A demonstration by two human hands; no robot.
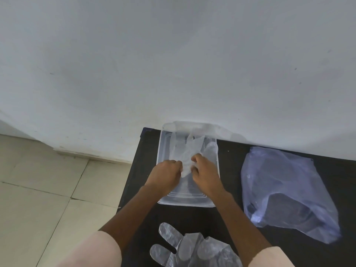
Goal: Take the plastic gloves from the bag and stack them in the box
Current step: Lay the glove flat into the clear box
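Observation:
A clear plastic box [163, 151] sits on the black table [231, 189], close to the wall. Over its middle, my left hand [166, 174] and my right hand [204, 172] both pinch the cuff end of one thin plastic glove [189, 147]. The glove's fingers point toward the far end of the box. A pile of several more clear gloves [192, 249] lies on the table's near edge, between my forearms. The pale bluish plastic bag [285, 189] lies flat to the right of the box.
A white wall [173, 54] rises right behind the table. Beige floor tiles [38, 189] lie to the left, past the table's left edge [131, 170]. Bare table shows between the box and the bag.

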